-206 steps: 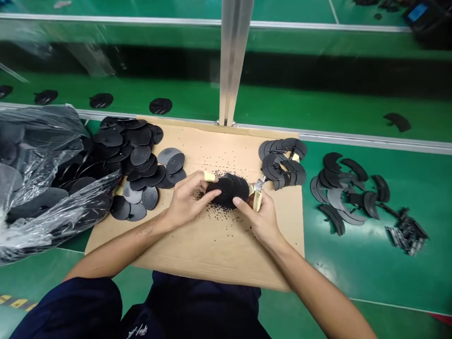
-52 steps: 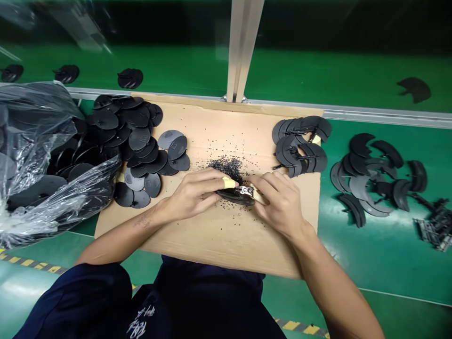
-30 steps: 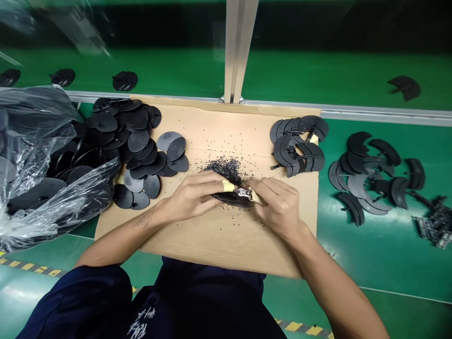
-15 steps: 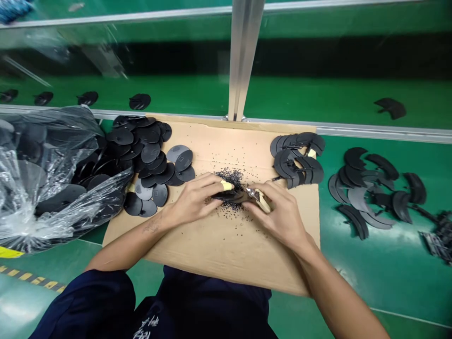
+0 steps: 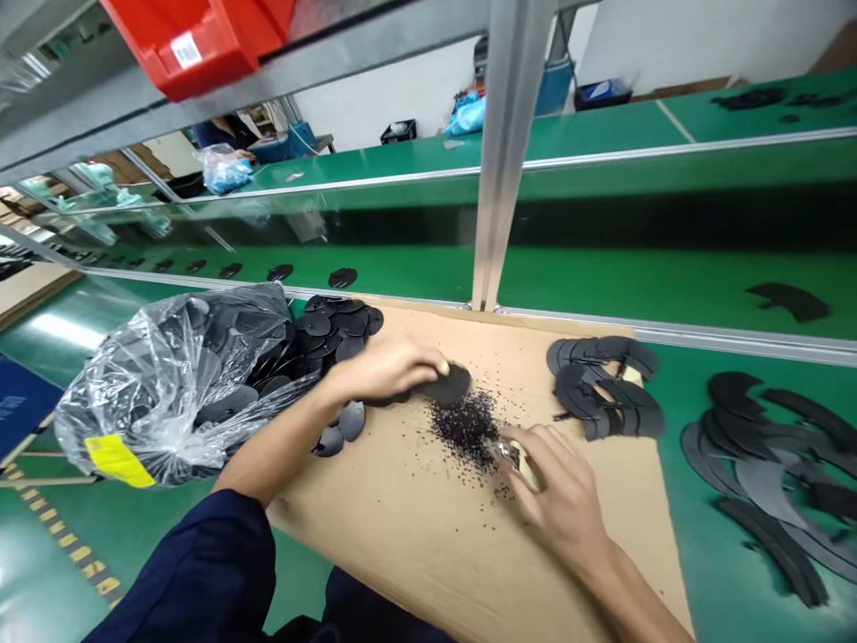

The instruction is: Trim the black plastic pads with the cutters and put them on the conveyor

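My left hand (image 5: 392, 368), with a bit of yellow wrapping at a fingertip, grips a thin round black disc (image 5: 451, 386) by its left side. The disc is just above the cardboard sheet (image 5: 402, 527), at the upper edge of a scattered pile of tiny black bits (image 5: 465, 427). Fingers of my right hand (image 5: 559, 487) are wrapped round cutting pliers (image 5: 526, 466) with cream handles; their metal head points left at the pile. Left of my left hand lies a heap of similar black discs (image 5: 335, 332), partly hidden by my forearm.
A clear plastic bag (image 5: 167, 393) of black discs stands at left. Curved black pieces (image 5: 606, 388) lie on the cardboard's right side, more curved pieces (image 5: 763, 446) beyond it. A metal post (image 5: 499, 179) rises behind the cardboard. A red bin (image 5: 201, 45) sits overhead; a person (image 5: 231, 134) is far back.
My left hand has drawn the disc away from the pliers, left and toward the disc heap. My right hand stays by the pile with the pliers. The view has tilted up and turned left.
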Demonstrator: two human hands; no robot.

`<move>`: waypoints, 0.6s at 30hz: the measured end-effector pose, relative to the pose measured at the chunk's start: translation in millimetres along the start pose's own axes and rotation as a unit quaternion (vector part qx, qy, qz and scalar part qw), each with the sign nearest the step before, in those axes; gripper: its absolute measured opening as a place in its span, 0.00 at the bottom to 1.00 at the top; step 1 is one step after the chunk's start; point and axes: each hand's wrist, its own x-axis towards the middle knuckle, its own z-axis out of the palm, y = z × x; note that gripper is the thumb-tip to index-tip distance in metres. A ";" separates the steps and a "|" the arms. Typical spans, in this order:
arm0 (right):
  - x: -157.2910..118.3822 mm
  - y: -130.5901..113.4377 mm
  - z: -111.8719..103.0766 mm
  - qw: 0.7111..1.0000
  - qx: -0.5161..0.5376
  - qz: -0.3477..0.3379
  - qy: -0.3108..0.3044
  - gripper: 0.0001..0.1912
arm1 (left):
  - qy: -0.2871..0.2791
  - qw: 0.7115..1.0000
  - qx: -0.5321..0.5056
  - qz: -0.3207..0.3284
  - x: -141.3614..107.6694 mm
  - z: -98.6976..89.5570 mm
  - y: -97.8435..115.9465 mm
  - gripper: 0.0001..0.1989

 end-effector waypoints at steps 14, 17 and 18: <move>-16.4 -2.6 11.5 0.995 -0.071 0.000 -0.072 0.08 | 0.066 0.908 0.280 -0.304 82.5 -28.8 -83.7 0.12; -18.3 -6.6 10.7 0.987 -0.099 -0.025 -0.122 0.05 | -0.003 0.947 0.244 -0.208 86.1 -9.9 -51.8 0.10; -18.3 -8.2 10.1 0.984 -0.105 -0.036 -0.140 0.04 | -0.034 0.967 0.210 -0.140 88.5 -0.6 -36.8 0.11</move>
